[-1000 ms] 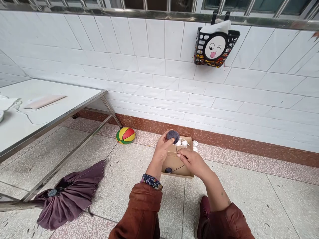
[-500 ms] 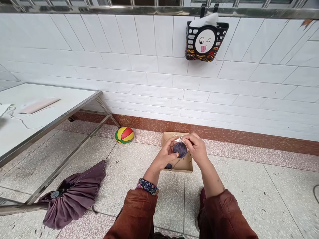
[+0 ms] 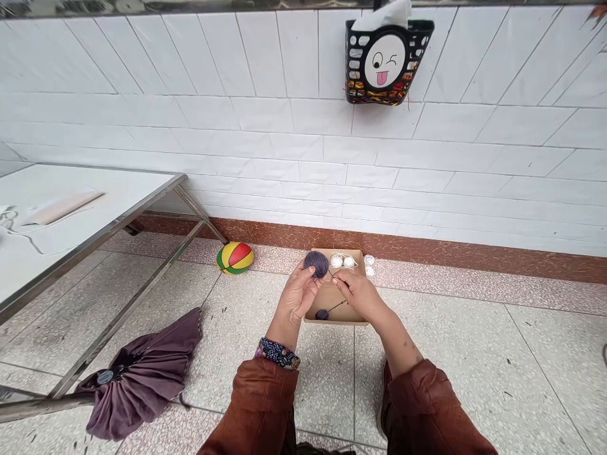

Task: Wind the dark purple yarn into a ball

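A dark purple-grey ball of yarn [image 3: 316, 263] is held in my left hand [image 3: 300, 289], with the fingers behind it and the thumb on its near side. To its right, my right hand [image 3: 358, 292] pinches the strand of yarn [image 3: 331, 273] that leads off the ball. Both hands are over a shallow cardboard box [image 3: 359, 316] on the floor. Inside it, a small dark ball [image 3: 322, 314] with a dark strand sits at the near left. White balls [image 3: 342, 260] with pale thread lie at the box's far end.
Several white round pieces [image 3: 369, 265] lie just right of the box by the wall. A colourful ball [image 3: 235, 258], a folded purple umbrella [image 3: 142, 379] and a metal-framed table [image 3: 95, 234] are to the left. A black basket [image 3: 389, 63] hangs on the tiled wall.
My left hand has moved left with the yarn ball, away from my right hand, which has drawn slightly lower and left. The white balls and small dark ball now show. The view has tilted down.
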Demonstrator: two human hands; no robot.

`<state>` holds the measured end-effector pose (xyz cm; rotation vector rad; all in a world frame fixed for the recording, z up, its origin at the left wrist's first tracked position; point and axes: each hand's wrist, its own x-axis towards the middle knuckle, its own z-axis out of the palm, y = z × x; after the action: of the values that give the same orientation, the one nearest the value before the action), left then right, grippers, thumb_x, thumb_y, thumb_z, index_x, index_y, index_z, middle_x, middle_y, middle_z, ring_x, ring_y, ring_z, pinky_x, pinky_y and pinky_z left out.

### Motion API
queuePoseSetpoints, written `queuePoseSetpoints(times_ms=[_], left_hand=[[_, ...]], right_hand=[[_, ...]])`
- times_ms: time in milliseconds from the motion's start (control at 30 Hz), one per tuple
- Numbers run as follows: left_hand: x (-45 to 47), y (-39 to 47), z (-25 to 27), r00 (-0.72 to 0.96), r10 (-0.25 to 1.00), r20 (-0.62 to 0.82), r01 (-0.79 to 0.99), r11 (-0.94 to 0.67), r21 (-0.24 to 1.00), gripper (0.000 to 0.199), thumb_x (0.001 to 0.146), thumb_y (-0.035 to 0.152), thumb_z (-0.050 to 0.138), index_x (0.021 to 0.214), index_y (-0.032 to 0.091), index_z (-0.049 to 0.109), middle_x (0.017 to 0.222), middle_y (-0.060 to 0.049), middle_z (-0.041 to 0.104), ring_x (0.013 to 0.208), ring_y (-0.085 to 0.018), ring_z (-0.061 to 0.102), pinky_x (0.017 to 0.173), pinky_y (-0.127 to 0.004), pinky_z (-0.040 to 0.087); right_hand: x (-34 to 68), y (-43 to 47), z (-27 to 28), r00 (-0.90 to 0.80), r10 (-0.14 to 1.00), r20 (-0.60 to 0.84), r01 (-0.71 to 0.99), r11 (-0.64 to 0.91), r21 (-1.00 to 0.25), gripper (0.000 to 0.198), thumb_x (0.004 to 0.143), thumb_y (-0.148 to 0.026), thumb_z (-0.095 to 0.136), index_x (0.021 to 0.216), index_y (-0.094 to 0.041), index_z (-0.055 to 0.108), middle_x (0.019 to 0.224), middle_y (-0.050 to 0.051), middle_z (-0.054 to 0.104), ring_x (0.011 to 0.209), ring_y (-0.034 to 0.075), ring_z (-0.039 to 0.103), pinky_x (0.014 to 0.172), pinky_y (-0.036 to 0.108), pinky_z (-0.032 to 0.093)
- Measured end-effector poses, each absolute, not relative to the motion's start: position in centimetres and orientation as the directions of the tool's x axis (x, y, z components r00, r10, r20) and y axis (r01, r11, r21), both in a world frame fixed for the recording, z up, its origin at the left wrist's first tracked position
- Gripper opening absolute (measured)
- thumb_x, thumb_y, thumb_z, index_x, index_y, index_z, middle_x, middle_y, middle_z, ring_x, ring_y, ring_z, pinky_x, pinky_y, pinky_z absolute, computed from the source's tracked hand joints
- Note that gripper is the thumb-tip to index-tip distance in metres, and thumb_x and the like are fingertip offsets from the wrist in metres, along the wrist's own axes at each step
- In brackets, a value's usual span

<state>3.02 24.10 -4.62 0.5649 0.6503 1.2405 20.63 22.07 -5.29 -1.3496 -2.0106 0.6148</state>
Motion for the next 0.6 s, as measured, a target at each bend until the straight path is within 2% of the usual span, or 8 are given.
queuePoseSetpoints(times_ms=[100,233,300,367,467,600], left_hand=[[3.0,24.3,-4.8,0.123,0.976,-0.179,-0.568,0.218,0.794,0.044,0.072,0.030,0.084,0.110,0.019,0.065,0.106,-0.005,0.069,0.092,-0.016,0.062,0.081,-0.028,0.049],[3.7,23.8,-4.8,0.095,0.995,-0.020,-0.336,0.051,0.940,0.052,0.076,0.033,0.081,0.122,0.023,0.061,0.112,-0.004,0.065,0.101,-0.019,0.060,0.093,-0.033,0.047],[4.1,23.4,-4.9,0.146,0.989,0.033,-0.222,0.000,0.975,0.052,0.078,0.035,0.080,0.125,0.024,0.061,0.114,-0.005,0.064,0.107,-0.020,0.058,0.097,-0.034,0.045],[4.6,23.1,-5.3,0.229,0.973,0.016,-0.201,0.031,0.979,0.053,0.081,0.039,0.077,0.128,0.025,0.058,0.114,-0.005,0.063,0.103,-0.020,0.058,0.091,-0.033,0.047],[5.3,22.7,-5.9,0.341,0.940,-0.023,-0.279,0.124,0.952,0.054,0.084,0.046,0.073,0.132,0.027,0.056,0.117,-0.006,0.061,0.093,-0.019,0.059,0.075,-0.030,0.049],[5.9,22.4,-6.0,0.455,0.890,-0.035,-0.374,0.227,0.899,0.051,0.086,0.046,0.069,0.132,0.027,0.058,0.120,-0.008,0.062,0.093,-0.020,0.062,0.071,-0.029,0.048]], right_hand=[[20.5,21.5,-4.1,-0.368,0.905,0.213,0.601,0.406,-0.689,0.020,0.103,-0.027,0.050,0.092,-0.021,0.065,0.089,0.003,0.069,0.082,0.019,0.063,0.074,0.030,0.046],[20.6,20.3,-1.6,-0.507,0.824,0.253,0.486,0.516,-0.706,0.022,0.104,-0.029,0.048,0.094,-0.022,0.067,0.091,0.003,0.069,0.083,0.019,0.063,0.077,0.031,0.048],[20.9,20.0,-0.4,-0.466,0.830,0.306,0.476,0.526,-0.705,0.024,0.104,-0.031,0.048,0.095,-0.023,0.068,0.092,0.004,0.069,0.086,0.020,0.063,0.078,0.032,0.048],[21.3,20.1,0.3,-0.401,0.844,0.355,0.473,0.523,-0.709,0.024,0.103,-0.032,0.050,0.091,-0.023,0.069,0.089,0.004,0.069,0.085,0.020,0.063,0.079,0.033,0.048],[22.2,20.7,0.2,-0.280,0.865,0.415,0.467,0.501,-0.729,0.022,0.100,-0.032,0.055,0.085,-0.023,0.069,0.084,0.005,0.068,0.082,0.021,0.062,0.078,0.034,0.049],[23.2,21.7,-1.3,-0.078,0.898,0.434,0.478,0.415,-0.774,0.021,0.095,-0.039,0.061,0.083,-0.023,0.069,0.081,0.004,0.066,0.076,0.020,0.060,0.071,0.033,0.048]])
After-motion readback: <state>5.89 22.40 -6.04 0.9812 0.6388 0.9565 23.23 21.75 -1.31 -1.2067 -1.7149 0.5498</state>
